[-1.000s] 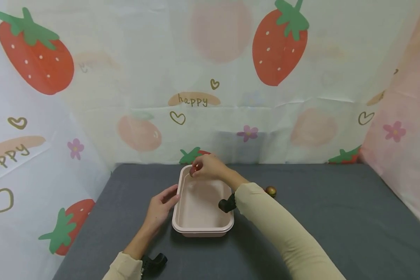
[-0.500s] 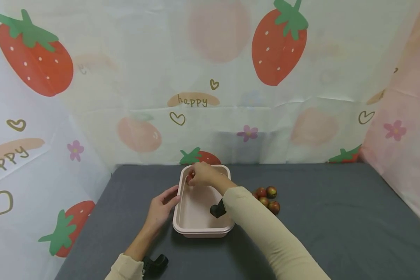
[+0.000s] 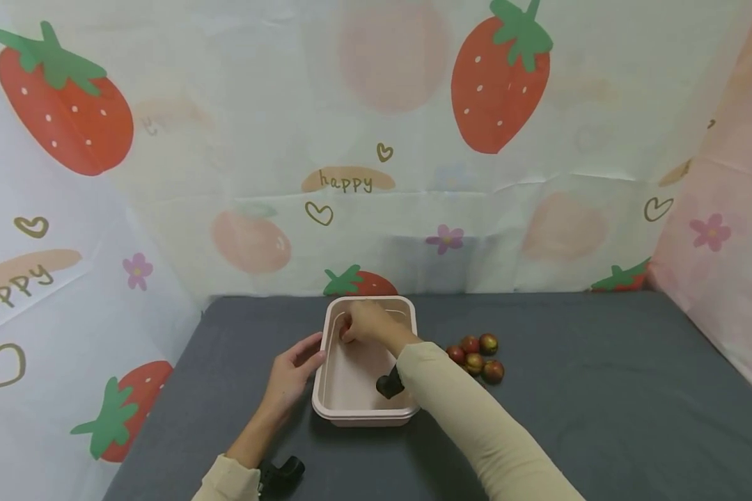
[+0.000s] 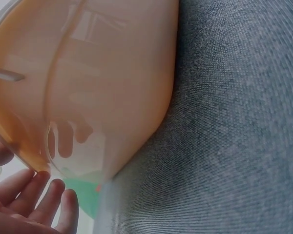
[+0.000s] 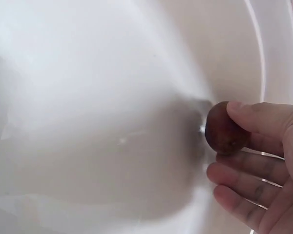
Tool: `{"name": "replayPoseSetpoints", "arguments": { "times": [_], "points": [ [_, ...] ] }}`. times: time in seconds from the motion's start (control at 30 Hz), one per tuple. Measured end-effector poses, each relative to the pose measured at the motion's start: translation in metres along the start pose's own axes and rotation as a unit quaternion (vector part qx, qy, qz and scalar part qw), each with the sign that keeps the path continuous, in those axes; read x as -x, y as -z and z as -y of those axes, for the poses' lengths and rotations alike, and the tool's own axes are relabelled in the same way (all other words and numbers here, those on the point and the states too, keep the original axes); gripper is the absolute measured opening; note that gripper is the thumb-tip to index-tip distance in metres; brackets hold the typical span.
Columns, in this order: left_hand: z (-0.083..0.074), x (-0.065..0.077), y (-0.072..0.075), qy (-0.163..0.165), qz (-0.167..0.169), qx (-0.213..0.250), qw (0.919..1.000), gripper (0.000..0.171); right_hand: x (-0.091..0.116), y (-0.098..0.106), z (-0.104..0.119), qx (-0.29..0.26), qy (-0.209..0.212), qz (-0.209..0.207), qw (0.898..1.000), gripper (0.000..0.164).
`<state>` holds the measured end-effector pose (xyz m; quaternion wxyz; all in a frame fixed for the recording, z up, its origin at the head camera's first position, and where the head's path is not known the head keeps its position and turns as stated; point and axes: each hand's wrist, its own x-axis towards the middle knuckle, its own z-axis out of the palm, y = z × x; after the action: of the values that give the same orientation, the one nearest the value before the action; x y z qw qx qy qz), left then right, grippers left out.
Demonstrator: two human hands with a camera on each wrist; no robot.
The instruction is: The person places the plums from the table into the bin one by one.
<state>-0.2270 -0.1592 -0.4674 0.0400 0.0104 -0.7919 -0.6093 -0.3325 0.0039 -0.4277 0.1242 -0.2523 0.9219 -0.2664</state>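
Note:
A pale pink rectangular plastic container (image 3: 366, 416) stands on the grey cloth. My right hand (image 3: 371, 324) is inside its far left part, pinching a reddish-brown jujube (image 5: 223, 129) between thumb and fingers just above the bottom. In the head view that jujube is mostly hidden by the hand. At the container's left side rests my left hand (image 3: 291, 372), its fingers (image 4: 49, 202) loosely extended and touching the rim and outer wall. To the right, beyond my right sleeve, several red and greenish jujubes (image 3: 474, 363) lie in a cluster; the sleeve may hide part of it.
Grey cloth (image 3: 601, 390) covers the table. A white sheet (image 3: 276, 139) printed with strawberries hangs behind it, with more sheeting at both sides. Black wrist cameras sit on both forearms, the right one (image 3: 390, 384) over the container.
My right hand has moved down from above the container's far rim into it, still pinching the jujube. The jujube cluster has come into view beside my right sleeve. My left hand stays put.

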Motion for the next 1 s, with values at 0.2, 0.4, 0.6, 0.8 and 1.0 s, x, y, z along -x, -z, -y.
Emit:
{"name": "replayPoseSetpoints", "arguments": {
  "times": [0.2,0.4,0.6,0.8,1.0],
  "points": [
    [-0.001,0.0,-0.001,0.007,0.007,0.014,0.9999,0.043,-0.001,-0.004,-0.001,0.024,0.0,0.002,1.0,0.005],
    [-0.004,0.001,-0.001,0.009,0.01,0.02,0.9997,0.045,0.001,0.0,0.002,0.035,0.006,0.0,0.999,0.009],
    [-0.006,0.0,-0.001,0.014,0.015,0.028,0.9994,0.045,0.006,0.012,0.008,0.034,0.013,-0.002,0.999,0.014],
    [-0.004,-0.001,-0.001,0.016,0.01,0.025,0.9995,0.044,0.013,0.023,0.011,0.024,0.037,-0.012,0.999,0.03],
    [-0.005,0.0,-0.002,0.022,0.007,0.024,0.9994,0.044,0.031,0.037,0.006,-0.026,0.08,-0.035,0.996,0.037]
  ]
}}
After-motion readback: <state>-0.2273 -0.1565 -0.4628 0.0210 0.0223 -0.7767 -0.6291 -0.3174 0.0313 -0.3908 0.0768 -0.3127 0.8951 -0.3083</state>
